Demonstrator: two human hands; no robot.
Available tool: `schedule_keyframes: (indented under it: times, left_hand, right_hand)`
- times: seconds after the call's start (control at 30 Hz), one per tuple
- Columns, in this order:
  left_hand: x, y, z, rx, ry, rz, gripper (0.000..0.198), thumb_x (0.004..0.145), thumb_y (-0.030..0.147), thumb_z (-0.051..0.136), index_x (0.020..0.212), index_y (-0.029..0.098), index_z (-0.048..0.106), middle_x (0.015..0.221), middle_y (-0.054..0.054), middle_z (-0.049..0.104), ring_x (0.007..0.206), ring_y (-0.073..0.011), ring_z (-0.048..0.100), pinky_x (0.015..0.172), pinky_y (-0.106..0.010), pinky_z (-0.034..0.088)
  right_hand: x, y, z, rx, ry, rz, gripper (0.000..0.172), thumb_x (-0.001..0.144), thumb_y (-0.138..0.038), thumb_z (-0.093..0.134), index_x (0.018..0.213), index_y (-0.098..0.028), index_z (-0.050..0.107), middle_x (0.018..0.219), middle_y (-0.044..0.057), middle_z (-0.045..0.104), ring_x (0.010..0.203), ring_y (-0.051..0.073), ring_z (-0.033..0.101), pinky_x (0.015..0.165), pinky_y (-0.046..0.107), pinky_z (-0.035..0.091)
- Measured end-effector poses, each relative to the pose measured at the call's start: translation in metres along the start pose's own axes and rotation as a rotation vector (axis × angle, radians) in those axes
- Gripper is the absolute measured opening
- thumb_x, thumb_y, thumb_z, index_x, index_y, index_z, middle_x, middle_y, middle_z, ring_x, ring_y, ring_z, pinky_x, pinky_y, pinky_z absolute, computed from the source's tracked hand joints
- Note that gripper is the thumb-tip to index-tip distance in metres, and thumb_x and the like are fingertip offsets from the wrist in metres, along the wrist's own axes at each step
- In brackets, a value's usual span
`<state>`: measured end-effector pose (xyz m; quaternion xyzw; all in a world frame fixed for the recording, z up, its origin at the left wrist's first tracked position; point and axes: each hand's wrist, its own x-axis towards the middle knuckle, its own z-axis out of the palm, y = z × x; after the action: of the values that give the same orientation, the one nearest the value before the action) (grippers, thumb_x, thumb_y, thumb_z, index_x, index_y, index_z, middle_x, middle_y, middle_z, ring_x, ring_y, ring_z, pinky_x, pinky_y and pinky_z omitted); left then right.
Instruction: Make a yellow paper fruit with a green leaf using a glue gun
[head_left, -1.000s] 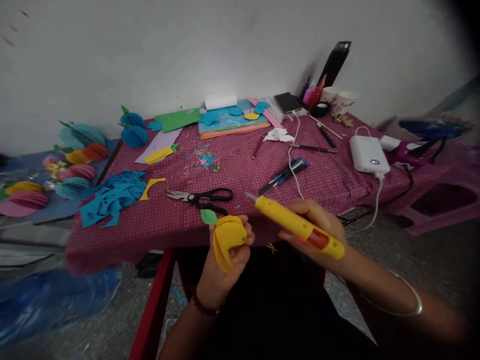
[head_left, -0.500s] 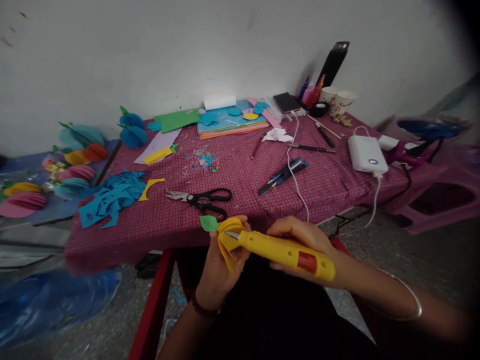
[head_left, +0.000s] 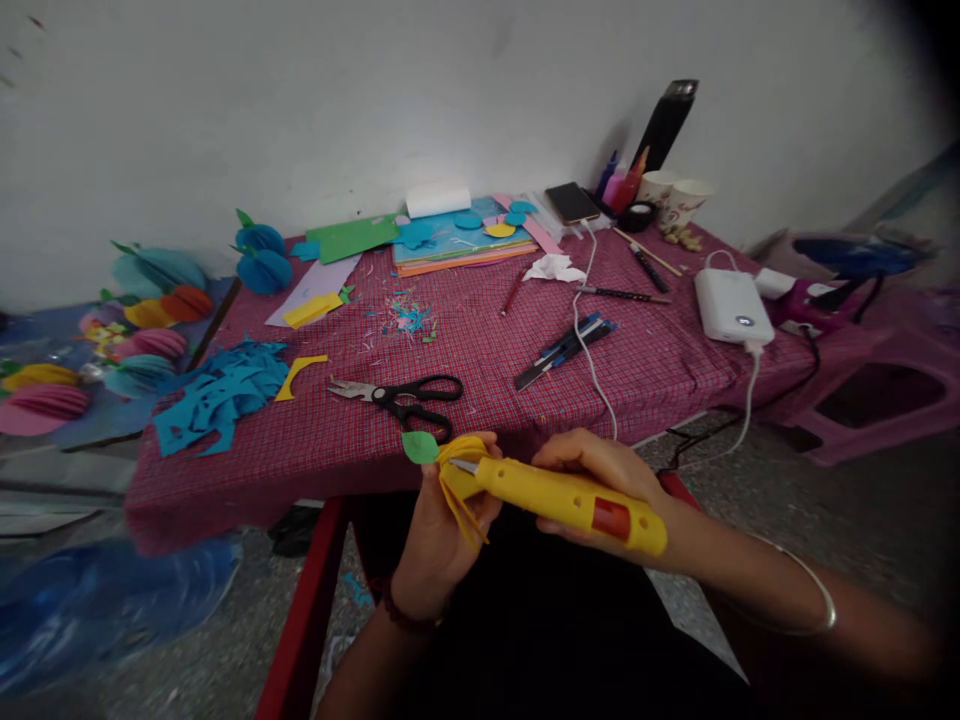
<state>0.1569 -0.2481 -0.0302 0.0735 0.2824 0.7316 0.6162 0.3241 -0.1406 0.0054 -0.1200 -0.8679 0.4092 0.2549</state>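
My left hand (head_left: 439, 545) is closed around a yellow folded-paper fruit (head_left: 459, 485), whose layers fan apart. A green paper leaf (head_left: 420, 447) sticks out at its upper left. In my right hand (head_left: 600, 475) is a yellow hot glue gun (head_left: 559, 495), gripped with its metal nozzle pointing left. The nozzle tip lies at the paper layers; whether it touches them I cannot tell. Just beyond, near the table's front edge, black-handled scissors (head_left: 397, 393) lie with their blades to the left.
Blue paper scraps (head_left: 221, 395) pile up on the left of the checked tablecloth (head_left: 465, 345). Finished paper fruits (head_left: 262, 270) stand at the far left. A white cable (head_left: 587, 350) runs across the table near a white power bank (head_left: 733, 305). Paper cups (head_left: 686, 203) stand at the back right.
The yellow paper layers hang slightly further apart at the bottom. Both hands keep nearly the same place, with the glue gun nozzle still at the paper.
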Motion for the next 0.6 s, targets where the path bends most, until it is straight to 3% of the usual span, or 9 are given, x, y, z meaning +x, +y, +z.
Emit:
schedule_keyframes:
  times: [0.23,0.43,0.6]
  left_hand:
    - [0.0014,-0.0017,-0.0035,0.037,-0.020,0.028,0.050,0.071,0.058,0.076,0.102,0.019,0.071,0.098,-0.006,0.070,0.093,-0.0190,0.065,0.065,-0.021,0.054]
    - [0.0016,-0.0011,-0.0015,0.017,-0.020,0.030,0.053,0.067,0.058,0.078,0.101,0.017,0.072,0.093,-0.007,0.070,0.082,-0.0169,0.064,0.051,-0.017,0.047]
    - [0.0014,-0.0012,0.0003,0.014,-0.006,0.030,0.052,0.067,0.058,0.079,0.099,0.017,0.073,0.094,-0.006,0.071,0.084,-0.0171,0.065,0.057,-0.018,0.050]
  right_hand:
    - [-0.0002,-0.0011,-0.0016,0.021,-0.032,0.033,0.033,0.083,-0.039,0.071,0.104,-0.020,0.054,0.081,0.000,0.065,0.064,0.013,0.061,0.053,0.024,0.044]
    - [-0.0003,0.0013,-0.0003,-0.009,0.003,-0.009,0.035,0.083,-0.041,0.071,0.105,-0.021,0.053,0.082,-0.001,0.065,0.066,0.011,0.061,0.055,0.022,0.044]
    - [-0.0004,0.0019,-0.0009,-0.029,-0.006,-0.022,0.035,0.083,-0.041,0.072,0.105,-0.022,0.052,0.081,-0.003,0.064,0.065,0.010,0.060,0.055,0.021,0.043]
